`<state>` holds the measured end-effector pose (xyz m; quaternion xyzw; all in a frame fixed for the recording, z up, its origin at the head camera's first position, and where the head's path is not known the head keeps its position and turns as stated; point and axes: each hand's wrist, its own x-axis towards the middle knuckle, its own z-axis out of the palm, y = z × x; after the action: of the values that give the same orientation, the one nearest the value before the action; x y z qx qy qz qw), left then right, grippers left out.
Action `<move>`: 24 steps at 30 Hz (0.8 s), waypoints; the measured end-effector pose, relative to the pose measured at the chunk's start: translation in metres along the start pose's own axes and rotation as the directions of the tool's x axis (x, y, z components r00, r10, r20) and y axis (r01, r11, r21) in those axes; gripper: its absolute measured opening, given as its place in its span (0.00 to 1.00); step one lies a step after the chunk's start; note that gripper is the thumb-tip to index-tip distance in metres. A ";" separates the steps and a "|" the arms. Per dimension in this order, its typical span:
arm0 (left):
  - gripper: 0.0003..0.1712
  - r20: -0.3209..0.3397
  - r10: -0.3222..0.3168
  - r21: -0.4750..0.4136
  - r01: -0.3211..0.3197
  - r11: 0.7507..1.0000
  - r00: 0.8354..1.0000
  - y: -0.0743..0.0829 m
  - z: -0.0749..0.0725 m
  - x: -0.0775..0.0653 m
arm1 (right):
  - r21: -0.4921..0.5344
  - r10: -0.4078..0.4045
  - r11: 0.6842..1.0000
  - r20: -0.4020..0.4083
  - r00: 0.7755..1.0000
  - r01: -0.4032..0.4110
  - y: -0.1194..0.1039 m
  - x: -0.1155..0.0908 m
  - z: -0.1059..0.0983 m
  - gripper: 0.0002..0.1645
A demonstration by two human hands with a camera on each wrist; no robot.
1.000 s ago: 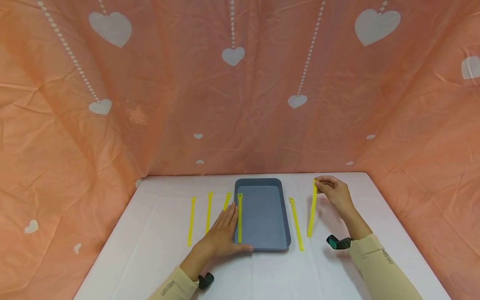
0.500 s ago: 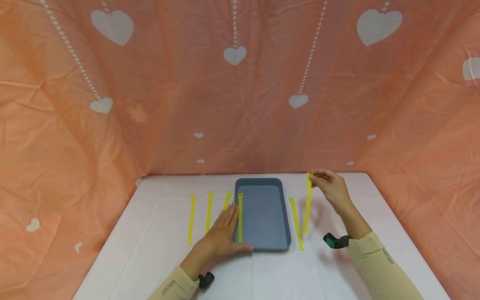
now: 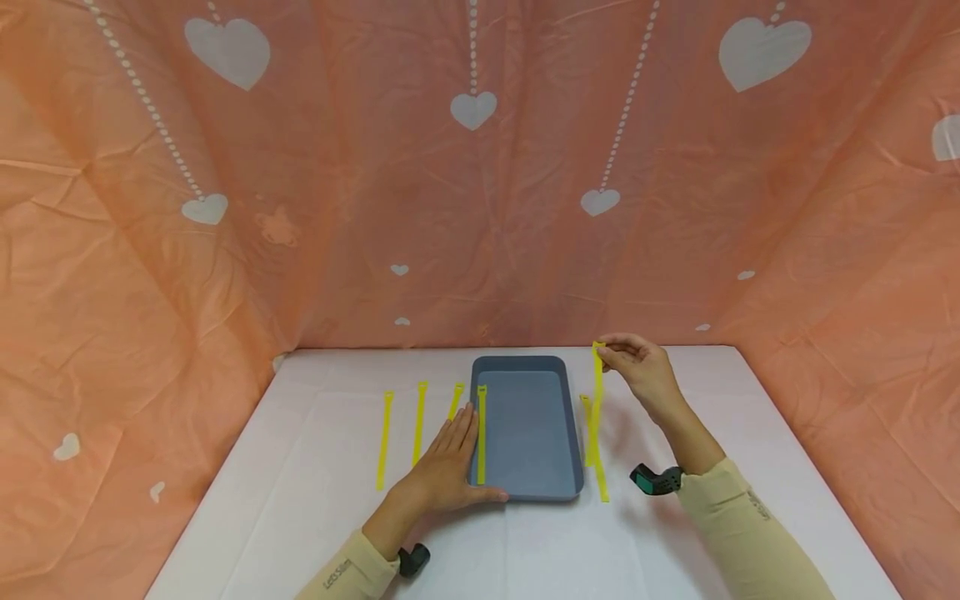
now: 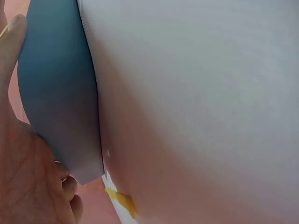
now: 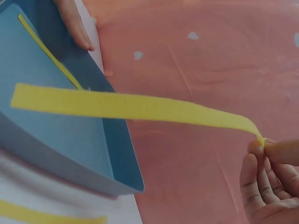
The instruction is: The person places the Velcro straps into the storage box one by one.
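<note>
Yellow strap (image 3: 597,398) is hanging nearly upright right of centre in the frame, its tail overlapping, in this view, a second strap (image 3: 600,477) that is lying on the bench; whether the two are touching cannot be told. It is showing a bright, even yellow, flat and narrow, with straight long edges and a squarely cut free end. In the right wrist view it is stretching from centre left toward the lower right, curving gently and bending sharply near the fingertips.

Along the bottom edge, two beige sleeves (image 3: 750,525) are entering the frame. At lower centre, the left hand (image 3: 441,471) is bracing the blue-grey tray (image 3: 532,433), its grip spread, fingers lying along the left side and thumb along the near edge. At centre right, the right hand (image 3: 637,367) is keeping a grip that is pinching the hanging strap's upper end.

Inside the tray, a third strap (image 3: 482,437) is lying along the left wall. Left of it, three more straps (image 3: 419,425) are lying on the white bench (image 3: 315,500). Beyond, a pink-orange backdrop (image 3: 495,225) with white hearts is filling the upper frame.
</note>
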<state>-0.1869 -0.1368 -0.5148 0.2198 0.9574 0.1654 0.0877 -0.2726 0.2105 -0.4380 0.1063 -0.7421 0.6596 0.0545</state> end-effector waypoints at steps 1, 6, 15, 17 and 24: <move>0.81 0.001 0.000 0.000 0.000 1.000 1.000 0.000 0.000 0.000 | 0.002 0.004 1.000 0.003 1.000 -0.004 0.000 0.000 0.002 0.24; 0.81 0.000 0.002 0.003 -0.002 1.000 1.000 0.001 -0.001 0.000 | 0.010 0.014 1.000 0.014 1.000 -0.014 0.001 0.003 0.014 0.22; 0.80 -0.004 0.012 0.004 -0.012 1.000 1.000 0.001 0.000 -0.001 | 0.031 0.022 0.999 0.035 0.999 -0.023 0.004 0.005 0.032 0.20; 0.81 -0.004 0.009 0.001 -0.009 1.000 1.000 0.001 0.000 -0.001 | 0.037 0.024 0.999 0.045 0.999 -0.026 0.006 0.005 0.036 0.19; 0.81 -0.002 -0.002 0.004 0.002 1.000 1.000 0.000 0.000 0.000 | 0.027 0.058 0.998 0.076 0.995 -0.060 0.013 0.007 0.049 0.20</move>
<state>-0.1872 -0.1368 -0.5152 0.2190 0.9580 0.1636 0.0863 -0.2797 0.1625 -0.4556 0.1099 -0.7367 0.6672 0.0054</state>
